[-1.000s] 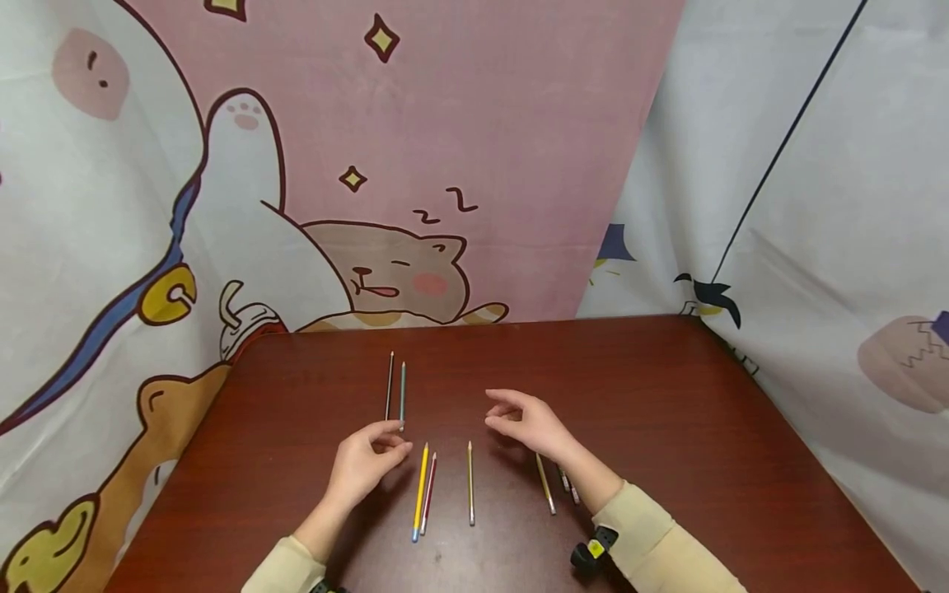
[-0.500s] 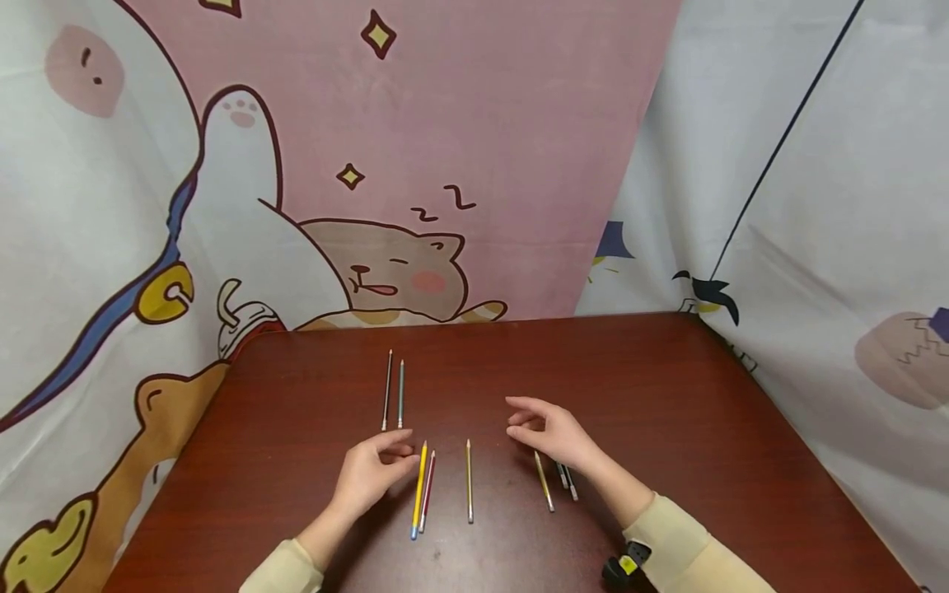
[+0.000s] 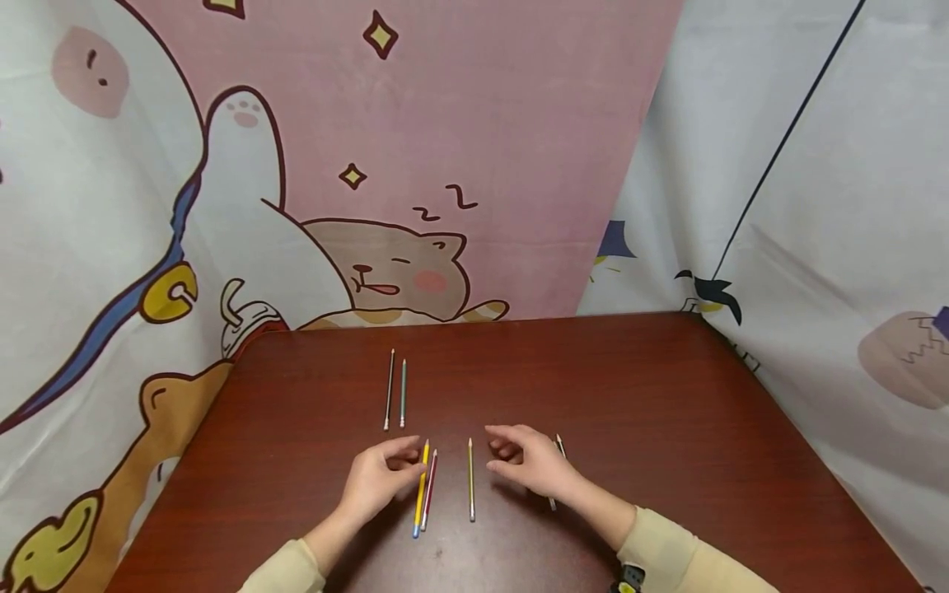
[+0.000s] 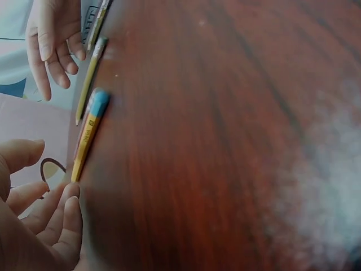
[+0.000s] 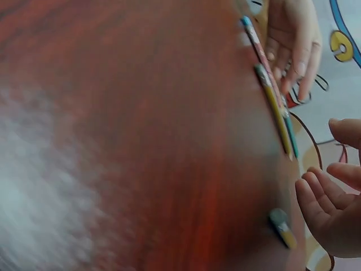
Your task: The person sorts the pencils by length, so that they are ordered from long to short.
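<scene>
My left hand (image 3: pixel 376 483) hovers beside a yellow pencil (image 3: pixel 419 498) with a blue end, fingers loosely bent and nothing held; whether its fingertips touch the pencil cannot be told. Against the yellow pencil lies a dark red pencil (image 3: pixel 430 492). A gold pencil (image 3: pixel 470 484) lies alone between the two hands. To its right is my right hand (image 3: pixel 535 463), also holding nothing, thumb and fingers apart. Behind that hand, other pencils are mostly hidden; one dark tip (image 3: pixel 560 445) and one eraser end (image 3: pixel 552 504) show. In the left wrist view the yellow pencil (image 4: pixel 87 138) points toward the left fingertips.
Farther back on the brown table (image 3: pixel 630 371) lie a dark pencil (image 3: pixel 389 391) and a teal pencil (image 3: pixel 404 395), side by side. A printed cloth (image 3: pixel 519 165) with cartoon animals hangs behind the table and along its sides.
My left hand has shifted right and nearer, uncovering the far pencils' eraser ends. The right hand went right, then came back left and nearer, covering more of the right-hand pencils.
</scene>
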Demonstrator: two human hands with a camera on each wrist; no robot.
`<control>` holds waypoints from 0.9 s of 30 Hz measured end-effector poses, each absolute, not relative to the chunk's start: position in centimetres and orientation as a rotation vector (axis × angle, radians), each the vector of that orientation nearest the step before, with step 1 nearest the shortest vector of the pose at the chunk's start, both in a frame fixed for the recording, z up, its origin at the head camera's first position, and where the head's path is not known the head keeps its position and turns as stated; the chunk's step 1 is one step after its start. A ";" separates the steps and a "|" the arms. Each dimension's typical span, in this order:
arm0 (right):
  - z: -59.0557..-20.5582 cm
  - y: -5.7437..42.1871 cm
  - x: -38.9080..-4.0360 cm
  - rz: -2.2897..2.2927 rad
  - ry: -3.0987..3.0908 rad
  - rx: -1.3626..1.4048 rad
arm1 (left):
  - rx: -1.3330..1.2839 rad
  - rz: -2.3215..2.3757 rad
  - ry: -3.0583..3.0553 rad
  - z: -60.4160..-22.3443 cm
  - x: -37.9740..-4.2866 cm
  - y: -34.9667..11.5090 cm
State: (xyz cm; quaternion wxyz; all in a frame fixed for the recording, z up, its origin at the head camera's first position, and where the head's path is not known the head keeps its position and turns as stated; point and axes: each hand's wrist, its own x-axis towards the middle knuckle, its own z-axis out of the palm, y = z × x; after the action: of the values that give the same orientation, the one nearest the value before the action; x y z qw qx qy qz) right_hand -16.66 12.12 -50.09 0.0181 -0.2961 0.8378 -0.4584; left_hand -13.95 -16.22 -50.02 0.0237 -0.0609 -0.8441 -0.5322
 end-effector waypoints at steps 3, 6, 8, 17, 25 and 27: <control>-50.5 11.6 -16.3 -1.382 2.638 -0.931 | -0.210 -1.619 -2.634 -50.2 -13.9 -16.2; -51.0 11.1 -16.1 -1.317 2.678 -0.921 | -0.215 -1.606 -2.659 -50.2 -13.8 -16.2; -51.2 10.9 -15.9 -1.276 2.704 -0.923 | -0.217 -1.603 -2.670 -50.3 -13.8 -16.2; -51.6 10.3 -15.5 -1.177 2.813 -0.946 | -0.218 -1.607 -2.671 -50.6 -13.5 -16.2; -52.2 10.0 -14.8 -1.031 2.946 -0.885 | -0.234 -1.596 -2.660 -51.0 -13.5 -16.2; -52.4 9.9 -14.6 -0.994 2.970 -0.868 | -0.251 -1.573 -2.656 -51.2 -13.6 -16.2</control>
State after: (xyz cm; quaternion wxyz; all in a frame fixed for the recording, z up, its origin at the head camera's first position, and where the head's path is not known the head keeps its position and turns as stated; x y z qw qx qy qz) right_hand -14.63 9.91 -52.38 -0.0542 -0.2668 0.9125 -0.3053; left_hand -13.56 -16.24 -51.21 0.0220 -0.0811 -0.8573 -0.5078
